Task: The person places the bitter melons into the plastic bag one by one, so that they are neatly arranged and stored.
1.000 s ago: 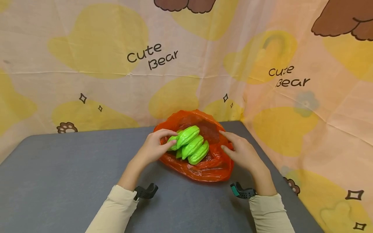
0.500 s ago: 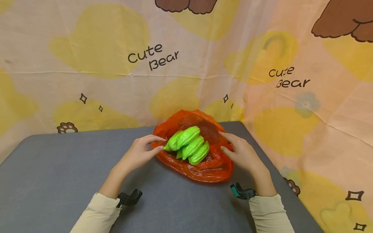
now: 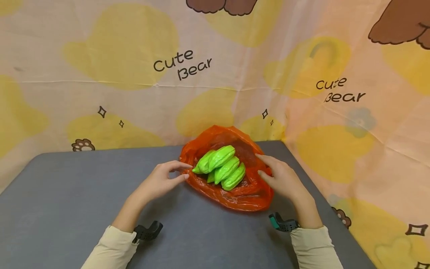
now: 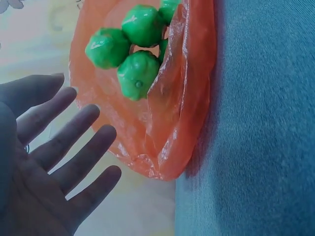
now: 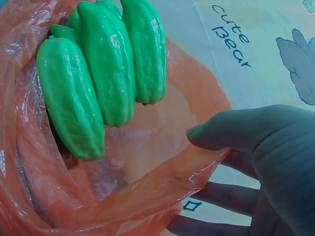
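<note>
Several glossy green ridged vegetables (image 3: 221, 157), resembling bitter melons, lie piled in an orange-red plastic bag (image 3: 235, 203). The bag's mouth is spread wide. At its left rim hovers my left hand (image 3: 161, 181), holding nothing. Its fingers look straight and spread apart in the left wrist view, beside the bag (image 4: 187, 123). My right hand (image 3: 285, 179) is at the right rim. In the right wrist view, its thumb lies on the inner side of the bag's edge (image 5: 162, 182) and its fingers are behind the plastic, with a gap between thumb and fingers. The lowest vegetables are partly hidden.
The bag rests on a grey tabletop (image 3: 84, 194), close to its back edge. A printed curtain (image 3: 134, 104) with "Cute Bear" lettering stands behind and along the right side. A dark strap (image 3: 147, 231) sits on each wrist.
My left hand has let go of a green vegetable on the pile's left and drawn back left to the bag's rim. My right hand stays put. The view has shifted slightly.
</note>
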Demonstrator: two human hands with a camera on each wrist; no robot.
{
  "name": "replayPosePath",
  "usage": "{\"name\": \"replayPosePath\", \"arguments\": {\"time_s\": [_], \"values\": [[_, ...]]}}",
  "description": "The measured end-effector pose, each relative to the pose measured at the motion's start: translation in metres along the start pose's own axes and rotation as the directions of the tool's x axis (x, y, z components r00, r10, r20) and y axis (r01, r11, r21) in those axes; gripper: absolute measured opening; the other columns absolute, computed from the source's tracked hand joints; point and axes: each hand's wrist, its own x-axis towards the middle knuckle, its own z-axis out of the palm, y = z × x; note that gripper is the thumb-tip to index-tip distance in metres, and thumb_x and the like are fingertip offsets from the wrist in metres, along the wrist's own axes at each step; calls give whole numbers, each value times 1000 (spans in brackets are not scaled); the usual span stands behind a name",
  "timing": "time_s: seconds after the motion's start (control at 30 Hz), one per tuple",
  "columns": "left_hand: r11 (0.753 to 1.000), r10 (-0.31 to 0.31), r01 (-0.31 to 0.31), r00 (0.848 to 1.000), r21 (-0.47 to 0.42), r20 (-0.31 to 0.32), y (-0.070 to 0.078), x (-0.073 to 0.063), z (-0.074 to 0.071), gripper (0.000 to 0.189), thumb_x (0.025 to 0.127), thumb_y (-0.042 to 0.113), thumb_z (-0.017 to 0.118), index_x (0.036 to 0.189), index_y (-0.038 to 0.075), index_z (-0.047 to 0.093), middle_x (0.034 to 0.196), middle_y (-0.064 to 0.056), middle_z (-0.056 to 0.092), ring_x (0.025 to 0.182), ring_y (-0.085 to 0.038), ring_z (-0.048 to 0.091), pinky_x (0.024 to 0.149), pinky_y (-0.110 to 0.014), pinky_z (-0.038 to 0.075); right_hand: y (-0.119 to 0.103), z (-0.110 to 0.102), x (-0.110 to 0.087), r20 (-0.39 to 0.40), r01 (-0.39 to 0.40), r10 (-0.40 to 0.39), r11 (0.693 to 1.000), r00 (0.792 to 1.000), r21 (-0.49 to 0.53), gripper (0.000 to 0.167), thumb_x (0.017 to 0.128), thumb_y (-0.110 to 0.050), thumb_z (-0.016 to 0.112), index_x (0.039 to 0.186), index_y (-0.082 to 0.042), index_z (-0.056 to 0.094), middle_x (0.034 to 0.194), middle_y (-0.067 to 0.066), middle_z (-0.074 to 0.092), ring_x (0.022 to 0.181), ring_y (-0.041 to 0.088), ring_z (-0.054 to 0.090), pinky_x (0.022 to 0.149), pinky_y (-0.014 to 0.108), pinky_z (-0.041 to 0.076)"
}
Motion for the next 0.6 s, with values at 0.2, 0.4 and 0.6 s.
{"name": "replayPosePath", "arguments": {"time_s": [0.2, 0.4, 0.6], "values": [[1000, 1, -1, 1000, 10, 18, -2, -4, -3, 31, 96, 22, 69, 126, 15, 71, 120, -5, 73, 113, -25, 68, 107, -55, 48, 0, -2, 0, -9, 18, -18, 1000, 1000, 2, 53, 96, -13, 67, 147, -8, 53, 142, 17, 61, 116, 37, 66, 96, 56, 54], [1000, -23, 23, 998, 1, 58, -3, -8, -7, 32, 97, 24, 69, 127, 15, 70, 118, -4, 74, 111, -20, 67, 106, -57, 47, 1, 0, 1, -8, 25, -25, 1000, 1000, 5, 53, 96, -13, 67, 147, -8, 53, 142, 17, 61, 116, 37, 66, 96, 56, 54], [998, -9, 18, 990, -61, 141, -6, -7, -10, 35, 98, 26, 67, 129, 12, 69, 119, -6, 74, 110, -18, 68, 102, -48, 52, 3, 1, 0, -9, 12, -12, 1000, 1000, 10, 54, 95, -13, 68, 147, -8, 53, 143, 17, 61, 114, 37, 67, 94, 56, 55]]}}
